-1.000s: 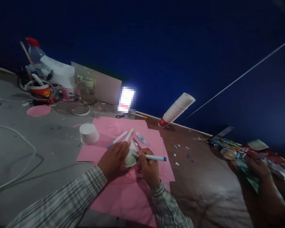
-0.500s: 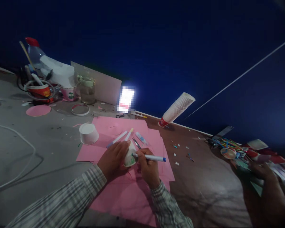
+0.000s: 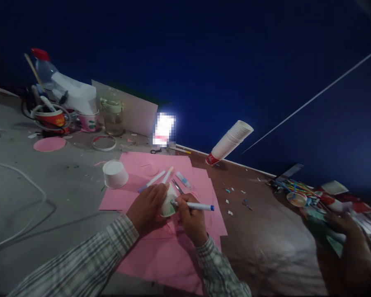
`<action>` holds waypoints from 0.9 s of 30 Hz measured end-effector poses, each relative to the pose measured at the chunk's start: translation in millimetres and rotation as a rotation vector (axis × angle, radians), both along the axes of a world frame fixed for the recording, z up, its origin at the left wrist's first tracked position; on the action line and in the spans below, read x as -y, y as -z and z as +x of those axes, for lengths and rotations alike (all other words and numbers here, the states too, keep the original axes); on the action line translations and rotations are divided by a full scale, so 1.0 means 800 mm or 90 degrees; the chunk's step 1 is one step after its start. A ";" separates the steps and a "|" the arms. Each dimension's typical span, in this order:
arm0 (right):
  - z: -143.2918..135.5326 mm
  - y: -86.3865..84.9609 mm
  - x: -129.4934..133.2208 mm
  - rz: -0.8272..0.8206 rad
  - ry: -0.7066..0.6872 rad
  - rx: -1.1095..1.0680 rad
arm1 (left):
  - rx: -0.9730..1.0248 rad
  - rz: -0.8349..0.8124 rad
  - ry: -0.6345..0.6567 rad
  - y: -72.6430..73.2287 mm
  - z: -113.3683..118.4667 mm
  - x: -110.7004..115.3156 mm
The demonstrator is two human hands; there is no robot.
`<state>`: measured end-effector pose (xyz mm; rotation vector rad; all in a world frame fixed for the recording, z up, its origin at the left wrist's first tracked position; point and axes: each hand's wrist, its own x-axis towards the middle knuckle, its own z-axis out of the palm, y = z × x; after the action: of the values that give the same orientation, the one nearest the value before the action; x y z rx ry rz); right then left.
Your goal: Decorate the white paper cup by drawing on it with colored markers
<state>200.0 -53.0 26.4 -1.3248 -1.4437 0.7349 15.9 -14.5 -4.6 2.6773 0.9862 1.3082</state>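
Observation:
My left hand (image 3: pixel 149 206) is closed around a white paper cup (image 3: pixel 167 205) that has green marks drawn on its side. In my right hand (image 3: pixel 192 218) is a marker (image 3: pixel 199 205) with a white barrel and a blue end, its tip at the cup's wall. Both hands are over pink paper sheets (image 3: pixel 200 177). Just beyond them lie a pair of scissors (image 3: pixel 177 186), a small tube with a blue label (image 3: pixel 183 180) and a pen with a pale yellow end (image 3: pixel 167 175). A white tub (image 3: pixel 115 174) stands upside down at the paper's left edge.
A leaning stack of paper cups (image 3: pixel 230 142) stands by the blue wall. At back left are a glass jar (image 3: pixel 112 117) and a red cup of tools (image 3: pixel 51 119). A glowing phone (image 3: pixel 163 130) is behind the paper. Another person's hand (image 3: pixel 343 222) works at far right.
The marker and my right hand have shifted very slightly left along the cup. My left hand keeps its hold on the cup. The other person's hand has moved a little.

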 end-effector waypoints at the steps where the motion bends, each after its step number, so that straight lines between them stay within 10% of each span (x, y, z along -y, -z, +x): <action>1: 0.000 0.000 0.000 0.001 0.002 0.001 | -0.002 -0.003 0.000 0.000 0.000 0.000; 27: 0.009 -0.017 0.002 0.029 0.038 -0.169 | 0.063 -0.164 -0.060 0.003 0.003 0.003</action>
<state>207.1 -54.3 39.8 -1.1811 -1.1976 0.8006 18.0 -16.6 -6.6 2.3798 1.1909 1.2206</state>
